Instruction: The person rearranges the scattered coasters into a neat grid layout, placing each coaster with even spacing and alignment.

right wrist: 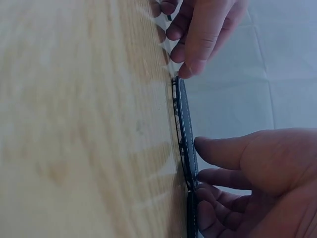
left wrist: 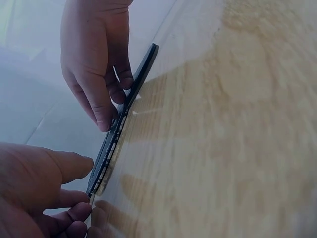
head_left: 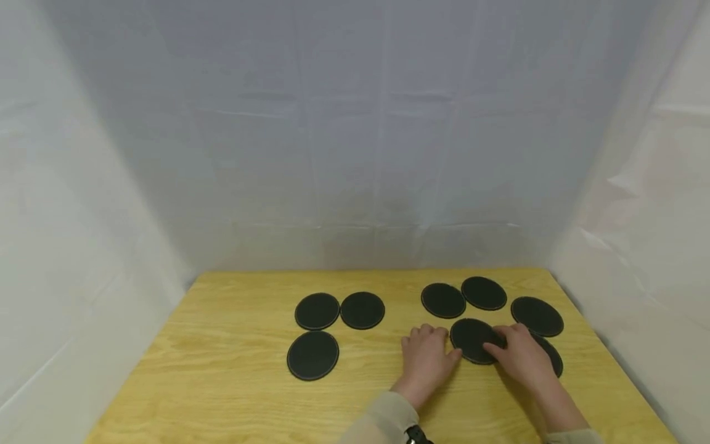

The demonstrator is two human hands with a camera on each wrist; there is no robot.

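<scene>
On the yellow wooden worktop (head_left: 233, 370), eight black round coasters lie flat in two groups. At the worktop's centre-right, a coaster between the hands (head_left: 471, 339) is flanked by both hands. Left hand (head_left: 426, 362) rests at its 9 o'clock edge, fingers loosely curled, thumb tip touching the rim; the left wrist view shows the thumb (left wrist: 69, 166) at the coaster's edge (left wrist: 116, 141). Right hand (head_left: 518, 357) lies at its 3 o'clock side, fingers extended over the rim and pressing on the disc; the right wrist view shows its fingertips (right wrist: 205, 176) against the coaster edge (right wrist: 184, 129). A partly covered coaster (head_left: 551, 357) lies under the right hand. Three more coasters (head_left: 484, 293) sit toward 12 and 1 o'clock of the central one. A left group of three coasters (head_left: 313, 354) lies well apart toward 9 o'clock.
</scene>
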